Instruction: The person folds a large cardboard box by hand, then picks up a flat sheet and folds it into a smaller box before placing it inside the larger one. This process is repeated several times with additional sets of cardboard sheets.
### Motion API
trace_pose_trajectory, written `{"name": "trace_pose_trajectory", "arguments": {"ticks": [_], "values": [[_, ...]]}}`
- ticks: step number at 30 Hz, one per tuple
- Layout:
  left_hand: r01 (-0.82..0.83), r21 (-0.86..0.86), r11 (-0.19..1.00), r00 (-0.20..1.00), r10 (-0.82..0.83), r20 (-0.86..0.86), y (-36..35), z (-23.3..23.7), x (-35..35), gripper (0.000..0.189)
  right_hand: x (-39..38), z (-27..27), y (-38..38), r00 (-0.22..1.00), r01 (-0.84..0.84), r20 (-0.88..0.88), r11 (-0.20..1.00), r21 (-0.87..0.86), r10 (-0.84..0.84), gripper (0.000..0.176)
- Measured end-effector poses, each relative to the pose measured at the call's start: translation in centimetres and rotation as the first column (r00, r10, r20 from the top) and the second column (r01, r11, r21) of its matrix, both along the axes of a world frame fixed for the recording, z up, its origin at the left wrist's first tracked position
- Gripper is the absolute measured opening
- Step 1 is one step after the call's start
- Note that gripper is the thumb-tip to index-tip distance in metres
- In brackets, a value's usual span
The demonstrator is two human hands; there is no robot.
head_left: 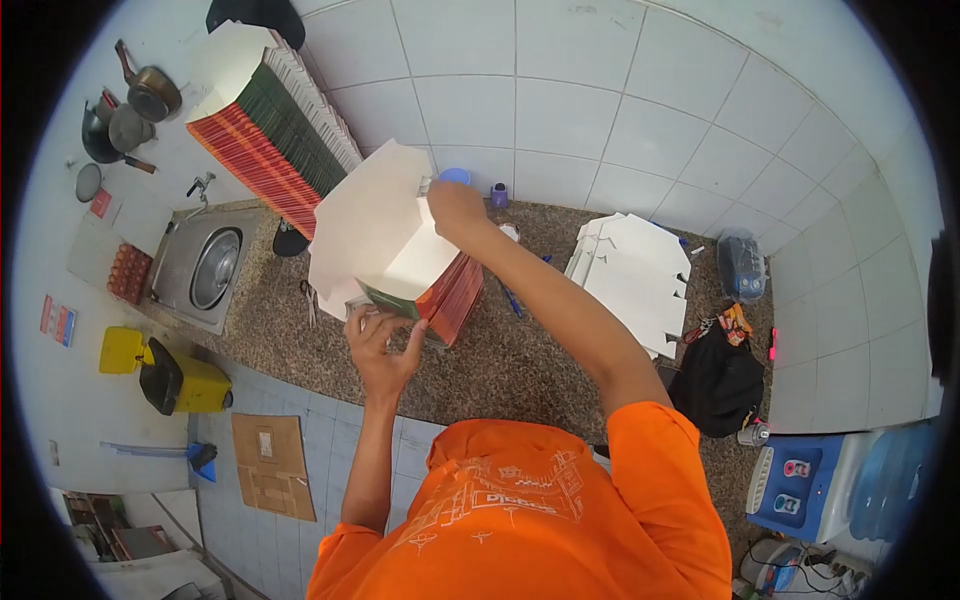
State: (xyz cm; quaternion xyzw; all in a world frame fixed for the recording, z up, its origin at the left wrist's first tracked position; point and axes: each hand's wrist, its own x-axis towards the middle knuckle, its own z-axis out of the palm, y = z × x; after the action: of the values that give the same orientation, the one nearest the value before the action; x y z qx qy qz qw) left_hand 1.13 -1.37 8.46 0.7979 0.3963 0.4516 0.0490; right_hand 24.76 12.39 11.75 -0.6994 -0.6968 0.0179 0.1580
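A partly folded carton (365, 225), white inside with red and green outside, stands on the granite counter between my hands, on top of several nested red cartons (458, 305). My left hand (383, 345) is at the carton's near lower corner, thumb and fingers apart around its edge. My right hand (458, 212) is closed at the carton's upper right edge, pinching a white flap. A tall stack of nested red and green cartons (290, 130) leans behind on the left. Flat white cardboard sheets (628, 280) lie to the right.
A sink (208, 265) and an egg tray (130, 272) are at the left. Scissors (308, 303) and a blue pen (512, 300) lie near the carton. A black bag (715, 385), a plastic container (741, 265) and a water dispenser (800, 485) are at the right.
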Motion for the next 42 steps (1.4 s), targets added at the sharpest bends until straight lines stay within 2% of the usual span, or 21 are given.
{"name": "trace_pose_trajectory", "arguments": {"ticks": [2, 5, 7, 9, 10, 11, 12, 14, 16, 17, 18, 20, 22, 24, 27, 29, 31, 34, 36, 40, 42], "values": [[0.002, -0.015, 1.000, 1.000, -0.002, -0.025, 0.4, 0.2, 0.1, 0.016, 0.2, -0.4, -0.3, 0.997, 0.065, -0.047, 0.998, -0.027, -0.066, 0.034], [0.005, -0.061, 0.998, 0.996, -0.011, -0.094, 0.3, 0.5, 0.0, 0.017, 0.1, -0.5, -1.4, 0.997, 0.072, -0.039, 0.989, 0.126, -0.068, 0.047], [0.003, -0.092, 0.996, 0.990, -0.016, -0.139, 0.5, 0.6, 0.1, 0.017, -0.4, 0.8, -3.4, 0.989, -0.137, 0.017, 0.882, 0.450, 0.145, 0.044], [0.002, -0.045, 0.999, 0.989, -0.008, -0.148, 0.5, 0.1, 0.2, 0.020, -1.4, 1.3, -6.1, 0.799, -0.405, -0.343, 0.864, 0.300, 0.494, 0.045], [-0.006, -0.053, 0.999, 0.989, -0.002, -0.148, 0.4, -0.4, 0.2, 0.020, -2.2, 3.9, -8.7, 0.745, -0.532, -0.499, 0.845, -0.047, 0.442, 0.044], [-0.034, 0.000, 0.999, 0.991, 0.034, -0.126, 0.4, -0.9, 0.3, 0.025, -2.8, 6.1, -11.2, 0.710, -0.635, -0.622, 0.682, -0.362, 0.330, 0.044], [-0.062, 0.056, 0.996, 0.992, 0.068, -0.102, 0.4, -1.2, 0.4, 0.032, -3.1, 4.1, -12.4, 0.709, -0.639, -0.621, 0.676, -0.366, 0.334, 0.044], [-0.146, 0.013, 0.989, 0.980, 0.146, -0.132, 0.1, 0.2, 0.2, 0.039, -3.4, -0.7, -13.5, 0.797, -0.593, -0.146, 0.805, -0.003, 0.587, 0.038], [-0.237, -0.027, 0.971, 0.959, 0.229, -0.168, 0.5, 0.1, -0.2, 0.048, -4.0, 0.1, -13.1, 0.810, -0.581, -0.123, 0.813, -0.038, 0.573, 0.036], [-0.177, -0.108, 0.978, 0.982, 0.168, -0.089, 1.1, -1.1, -0.6, 0.052, -4.6, 0.4, -13.1, 0.832, -0.552, -0.104, 0.831, -0.070, 0.544, 0.033], [-0.105, -0.181, 0.978, 0.994, 0.106, -0.003, 1.6, -2.0, -1.0, 0.057, -5.9, 0.7, -12.7, 0.829, -0.557, -0.111, 0.828, -0.066, 0.548, 0.033], [-0.085, -0.214, 0.973, 0.996, 0.088, 0.006, 1.7, -2.9, -1.2, 0.059, -9.3, 1.6, -11.1, 0.926, -0.303, -0.218, 0.951, 0.055, 0.308, 0.028], [-0.055, -0.246, 0.968, 0.998, 0.062, 0.021, 1.5, -2.9, -0.9, 0.061, -11.2, 1.1, -9.9, 0.928, -0.291, -0.220, 0.954, 0.074, 0.301, 0.026], [-0.197, -0.211, 0.957, 0.977, 0.209, 0.037, 1.2, -2.5, -0.4, 0.067, -11.7, 0.5, -9.4, 0.930, -0.275, -0.228, 0.957, 0.092, 0.289, 0.024], [-0.262, -0.286, 0.922, 0.963, 0.267, -0.024, 1.6, -4.0, -0.7, 0.076, -12.0, -0.7, -9.4, 0.917, -0.301, -0.222, 0.940, 0.160, 0.331, 0.022], [-0.258, -0.336, 0.906, 0.963, 0.269, -0.017, 1.7, -5.0, -0.9, 0.079, -12.4, -2.2, -9.1, 0.900, -0.368, -0.174, 0.911, 0.187, 0.400, 0.022], [-0.249, -0.376, 0.893, 0.964, 0.266, -0.005, 1.8, -5.1, -0.6, 0.083, -12.6, -2.9, -9.4, 0.910, -0.336, -0.205, 0.930, 0.150, 0.362, 0.024], [-0.134, -0.325, 0.936, 0.983, 0.166, 0.073, 1.8, -5.2, 0.0, 0.087, -11.7, -1.7, -10.2, 0.922, -0.303, -0.241, 0.952, 0.040, 0.303, 0.028], [-0.110, -0.193, 0.975, 0.986, 0.132, 0.104, 1.3, -6.3, 0.2, 0.090, -10.5, -0.8, -10.2, 0.928, -0.287, -0.259, 0.957, -0.035, 0.269, 0.031], [-0.033, -0.159, 0.987, 0.978, 0.065, 0.197, -1.3, -5.1, 1.5, 0.078, -4.5, -0.2, -3.8, 0.979, 0.055, -0.201, 0.907, 0.417, 0.033, 0.038], [-0.077, 0.057, 0.995, 0.993, 0.081, -0.089, -1.7, -2.4, 2.6, 0.059, -0.6, -0.9, 0.1, 0.973, 0.099, -0.223, 0.976, 0.194, -0.055, 0.050]]}}
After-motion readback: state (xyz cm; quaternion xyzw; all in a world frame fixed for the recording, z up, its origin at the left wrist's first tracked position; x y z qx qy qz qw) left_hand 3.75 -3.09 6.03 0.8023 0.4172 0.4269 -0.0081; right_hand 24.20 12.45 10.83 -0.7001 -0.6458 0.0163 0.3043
